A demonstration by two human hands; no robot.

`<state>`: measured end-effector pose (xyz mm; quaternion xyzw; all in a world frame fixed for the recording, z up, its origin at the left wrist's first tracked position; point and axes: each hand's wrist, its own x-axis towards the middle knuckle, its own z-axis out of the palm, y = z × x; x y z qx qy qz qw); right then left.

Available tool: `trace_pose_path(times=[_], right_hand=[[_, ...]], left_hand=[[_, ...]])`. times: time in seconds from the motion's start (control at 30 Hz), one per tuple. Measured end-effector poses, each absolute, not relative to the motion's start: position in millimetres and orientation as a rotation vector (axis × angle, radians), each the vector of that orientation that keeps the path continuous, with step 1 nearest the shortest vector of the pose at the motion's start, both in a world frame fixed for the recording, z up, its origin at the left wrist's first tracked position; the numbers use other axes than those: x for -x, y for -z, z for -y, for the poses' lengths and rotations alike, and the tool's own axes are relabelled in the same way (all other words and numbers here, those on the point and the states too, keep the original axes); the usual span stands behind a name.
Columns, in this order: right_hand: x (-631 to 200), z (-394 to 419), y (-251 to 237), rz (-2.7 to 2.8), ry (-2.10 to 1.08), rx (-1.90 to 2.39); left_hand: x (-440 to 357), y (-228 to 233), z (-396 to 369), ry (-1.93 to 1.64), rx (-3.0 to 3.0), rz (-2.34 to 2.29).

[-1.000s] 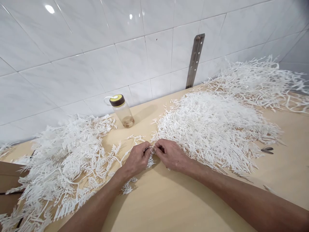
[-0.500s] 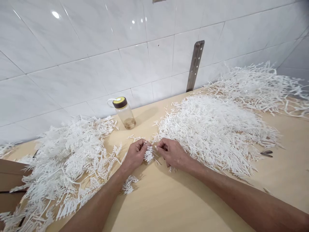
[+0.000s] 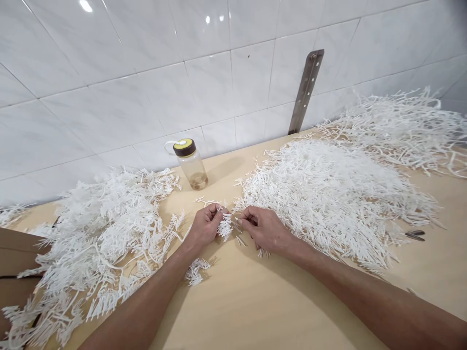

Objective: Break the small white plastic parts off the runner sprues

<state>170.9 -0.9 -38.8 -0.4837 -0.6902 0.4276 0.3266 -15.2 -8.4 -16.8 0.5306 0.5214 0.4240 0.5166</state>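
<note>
My left hand [image 3: 206, 227] pinches a white branched piece [image 3: 225, 227] between thumb and fingers; its many short prongs stick out to the right and downward. Just across from it, my right hand [image 3: 265, 229] is closed in a pinch, with a tiny white tip [image 3: 239, 221] showing at the thumb and finger. A narrow gap separates the two hands. Below them on the table lie a few thin loose pieces [image 3: 241, 240]. Another small white branched clump [image 3: 197, 271] rests beside my left forearm.
A large heap of white branched pieces [image 3: 120, 218] covers the left side. To the right are a pile of short white sticks [image 3: 328, 194] and a stringier pile [image 3: 397, 126]. A bottle [image 3: 193, 167], a metal bracket [image 3: 306, 92], a small dark tool [image 3: 415, 236] and a cardboard box [image 3: 18, 257] stand around.
The view has shifted a little, so the wall and piles sit slightly differently in the picture. Both hands keep nearly the same pose, the left still pinching the branched piece.
</note>
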Motion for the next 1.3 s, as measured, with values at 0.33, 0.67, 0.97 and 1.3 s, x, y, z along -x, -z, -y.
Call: trace_pose_path(times=[0.33,0.67,0.97,1.3], right_hand=[[-173,2,40,1.746,-1.190,1.279],[-173,4,29,1.786,-1.210,1.206],[-174,4,26,1.875,-1.211,1.161],[-175,2,28,1.809,-1.382,1.158]], left_hand=[[15,19,8,-1.030,-1.300,-1.243],[14,28,9,-1.030,-1.450,-1.235],[9,21,19,-1.031,-1.734,-1.334],[9,19,21,-1.012,-1.751,-1.336]])
